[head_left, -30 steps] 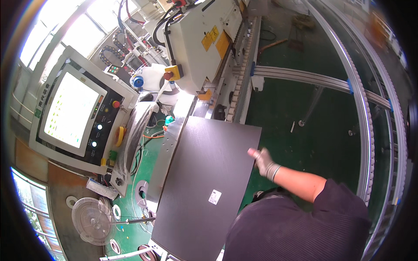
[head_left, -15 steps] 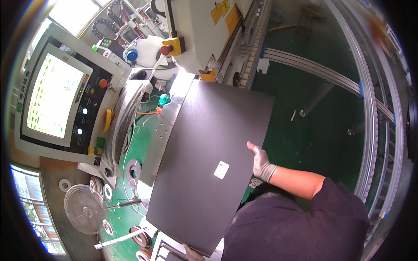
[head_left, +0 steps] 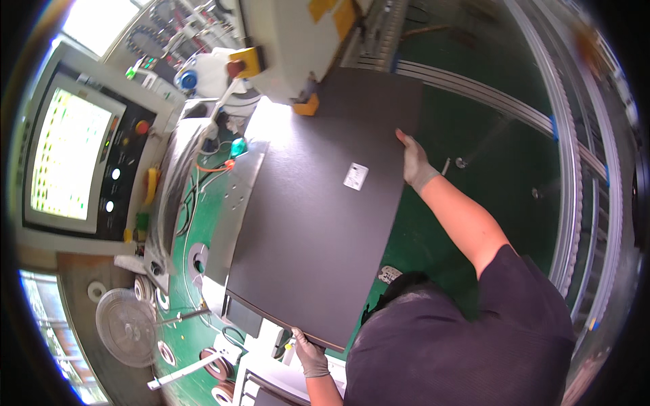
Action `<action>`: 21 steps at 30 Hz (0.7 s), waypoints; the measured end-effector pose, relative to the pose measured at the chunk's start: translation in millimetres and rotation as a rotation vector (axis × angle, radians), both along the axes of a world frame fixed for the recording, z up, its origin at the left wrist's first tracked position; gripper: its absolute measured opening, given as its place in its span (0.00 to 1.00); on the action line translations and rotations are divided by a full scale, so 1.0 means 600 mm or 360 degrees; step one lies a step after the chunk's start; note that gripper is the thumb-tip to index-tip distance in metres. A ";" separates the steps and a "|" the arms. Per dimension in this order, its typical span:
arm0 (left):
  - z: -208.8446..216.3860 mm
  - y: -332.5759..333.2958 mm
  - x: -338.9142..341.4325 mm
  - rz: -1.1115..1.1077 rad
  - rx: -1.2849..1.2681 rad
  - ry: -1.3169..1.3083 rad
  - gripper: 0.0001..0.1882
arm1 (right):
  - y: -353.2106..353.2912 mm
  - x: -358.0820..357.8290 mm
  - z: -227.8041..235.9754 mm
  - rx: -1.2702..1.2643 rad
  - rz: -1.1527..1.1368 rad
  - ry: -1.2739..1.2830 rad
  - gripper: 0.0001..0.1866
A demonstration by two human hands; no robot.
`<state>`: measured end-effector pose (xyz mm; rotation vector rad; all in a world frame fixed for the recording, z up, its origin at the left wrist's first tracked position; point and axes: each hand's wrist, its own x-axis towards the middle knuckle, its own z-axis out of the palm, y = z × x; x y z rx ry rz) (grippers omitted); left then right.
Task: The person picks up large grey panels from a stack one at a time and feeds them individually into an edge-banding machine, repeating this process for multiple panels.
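Note:
A large dark grey panel [head_left: 311, 230] with a small white label [head_left: 355, 176] on its upper face lies across a metal work surface [head_left: 238, 196]. Its far end reaches beneath the machine head. My right hand [head_left: 415, 162], in a pale glove, grips the panel's right edge, thumb above and the other fingers hidden below. At the near edge, my left hand [head_left: 311, 355] is gloved too and holds the board by its rim, with part of its fingers out of sight.
A control console [head_left: 68, 155] with a lit screen stands at left. Above the panel's far end is the machine head [head_left: 284, 47] with a red button [head_left: 235, 68]. A fan [head_left: 126, 328] and edge-band rolls [head_left: 215, 365] stand lower left. Metal rails [head_left: 474, 88] run along the right.
The panel has slid away from me, its far end now deeper by the machine. My right arm has stretched forward, and my left hand has come further into view at the near edge.

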<state>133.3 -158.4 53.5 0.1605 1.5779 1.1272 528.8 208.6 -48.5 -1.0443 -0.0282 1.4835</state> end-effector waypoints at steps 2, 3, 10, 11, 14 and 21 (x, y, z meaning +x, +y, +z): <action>-0.006 0.034 0.024 -0.0140 0.0084 0.0053 0.38 | 0.019 0.021 -0.050 0.0009 -0.0216 -0.0196 0.29; -0.008 0.048 0.033 -0.0224 0.0052 0.0145 0.40 | 0.017 0.022 -0.056 -0.0013 -0.0305 -0.0251 0.30; -0.056 0.072 0.056 -0.0667 0.0060 0.0218 0.44 | -0.253 -0.201 0.107 -0.0404 0.0254 -0.0498 0.29; -0.087 0.055 0.041 -0.0921 0.0036 0.0347 0.41 | -0.296 -0.240 0.080 -0.0451 0.0256 -0.0443 0.32; -0.111 0.034 0.032 -0.1678 0.0093 0.0762 0.36 | -0.358 -0.300 0.117 -0.0397 0.0424 -0.0275 0.30; -0.125 -0.011 -0.011 -0.1758 -0.0159 0.1090 0.29 | -0.277 -0.230 0.081 -0.0493 0.0217 -0.0358 0.27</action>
